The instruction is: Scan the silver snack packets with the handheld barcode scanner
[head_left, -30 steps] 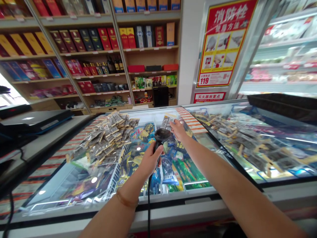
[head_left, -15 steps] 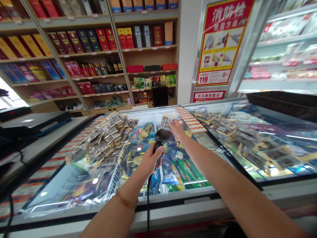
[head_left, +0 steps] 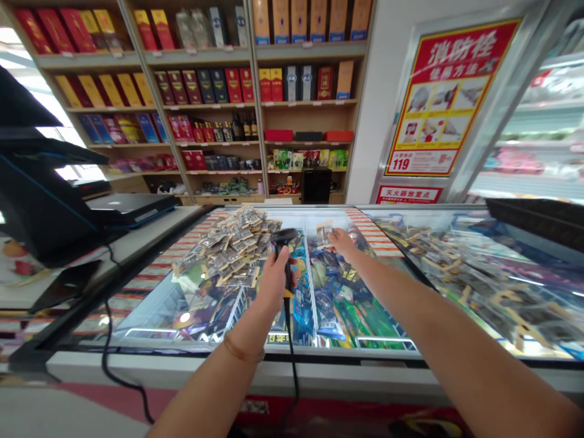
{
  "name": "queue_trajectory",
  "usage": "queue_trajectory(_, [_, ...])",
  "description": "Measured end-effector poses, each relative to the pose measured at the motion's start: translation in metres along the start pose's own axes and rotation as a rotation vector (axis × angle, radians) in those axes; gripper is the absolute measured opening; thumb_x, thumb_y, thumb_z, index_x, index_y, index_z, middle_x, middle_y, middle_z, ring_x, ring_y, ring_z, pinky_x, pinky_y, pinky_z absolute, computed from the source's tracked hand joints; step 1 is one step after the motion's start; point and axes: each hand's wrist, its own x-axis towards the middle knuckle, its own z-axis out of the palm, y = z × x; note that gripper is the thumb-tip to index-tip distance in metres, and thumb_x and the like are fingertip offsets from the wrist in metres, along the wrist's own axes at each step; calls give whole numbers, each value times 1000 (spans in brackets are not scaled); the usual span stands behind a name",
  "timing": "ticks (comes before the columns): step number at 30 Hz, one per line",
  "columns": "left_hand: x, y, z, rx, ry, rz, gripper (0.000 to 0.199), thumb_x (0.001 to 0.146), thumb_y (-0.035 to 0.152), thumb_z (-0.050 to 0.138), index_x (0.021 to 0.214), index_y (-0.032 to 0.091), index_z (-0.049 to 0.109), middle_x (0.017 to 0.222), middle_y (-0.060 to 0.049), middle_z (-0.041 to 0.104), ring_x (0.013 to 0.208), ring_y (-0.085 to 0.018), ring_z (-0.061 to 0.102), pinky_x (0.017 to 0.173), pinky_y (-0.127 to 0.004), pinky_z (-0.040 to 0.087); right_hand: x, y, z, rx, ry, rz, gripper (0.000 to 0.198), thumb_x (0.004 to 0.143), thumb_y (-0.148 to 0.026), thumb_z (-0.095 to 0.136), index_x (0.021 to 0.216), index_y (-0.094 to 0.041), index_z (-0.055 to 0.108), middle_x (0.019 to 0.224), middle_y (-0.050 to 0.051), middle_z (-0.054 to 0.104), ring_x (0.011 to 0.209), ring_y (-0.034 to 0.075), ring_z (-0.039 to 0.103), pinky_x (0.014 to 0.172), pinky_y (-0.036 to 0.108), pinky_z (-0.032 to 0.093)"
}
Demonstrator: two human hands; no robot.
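Observation:
My left hand [head_left: 277, 277] is wrapped round the handle of a black barcode scanner [head_left: 285, 236], whose cable hangs down over the freezer's front edge. Between the fingertips of my right hand [head_left: 342, 242] is a small clear packet with a tan top strip [head_left: 323, 235], just above the glass. To the left of the scanner lies a loose pile of similar packets [head_left: 232, 246] on the freezer's glass top [head_left: 150, 304]. Bagged goods [head_left: 351, 304] in blue and green show through the glass beneath my hands.
More such packets [head_left: 474, 280] spread over the glass at right, near a dark tray [head_left: 538, 228]. On the left counter stand a black screen-like device [head_left: 41, 194] and a flat scale-like machine [head_left: 132, 207]. Shelves of boxed goods [head_left: 205, 106] line the back wall.
My view has swung left and a little up. The scanner has turned from showing its broad dark face to a narrower side view and moved away from the packet in my right hand.

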Motion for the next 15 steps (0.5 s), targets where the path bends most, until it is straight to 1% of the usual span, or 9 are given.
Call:
queue_trajectory(2, [0,18,-24,-36,96,45,48,74,61,71,88,20,52,70,3,61,38,-8,48,36,-23,37,0,-16,15,47,-72,1,25,75,-27,75,96,-20,62,57,-7,58,42,10,51,45,22,40])
queue_trajectory(4, [1,31,-51,-71,212,112,44,76,58,69,87,20,51,70,4,60,38,-8,48,36,-23,37,-2,-36,41,108,-173,-29,24,74,-24,74,95,-18,66,55,-7,57,44,9,51,46,21,41])
queue_trajectory(6, [4,41,-77,-102,329,169,40,79,55,68,86,20,49,71,4,61,38,-7,49,36,-21,36,-6,-58,77,156,-265,-59,23,73,-22,75,95,-18,69,54,-7,58,46,9,53,48,21,43])
queue_trajectory(8, [6,48,-99,-124,419,198,34,82,50,66,86,20,49,71,4,61,39,-7,49,37,-21,36,-10,-78,120,180,-317,-67,22,73,-20,77,94,-17,70,54,-6,60,47,9,55,49,21,45])
queue_trajectory(10, [6,54,-117,-139,495,204,30,85,46,62,86,20,48,69,4,61,38,-8,49,37,-21,37,-15,-94,164,185,-362,-53,20,72,-18,80,90,-17,71,55,-5,61,48,10,56,50,21,47])
queue_trajectory(12, [4,59,-130,-151,562,209,27,88,44,60,86,20,48,67,4,60,39,-8,50,38,-20,38,-18,-105,202,198,-387,-18,19,70,-15,83,84,-17,70,53,-4,60,47,10,57,49,22,47])
queue_trajectory(14, [0,62,-139,-150,604,206,25,89,42,58,85,19,48,66,4,59,39,-8,50,39,-20,39,-21,-111,231,246,-406,21,20,69,-11,83,78,-18,67,53,-5,59,47,10,59,48,21,48])
queue_trajectory(15, [-1,63,-142,-146,613,204,25,90,42,57,84,19,49,66,4,59,39,-8,50,39,-20,39,-23,-113,241,276,-411,35,20,70,-9,83,78,-18,66,55,-5,60,49,10,60,49,21,50])
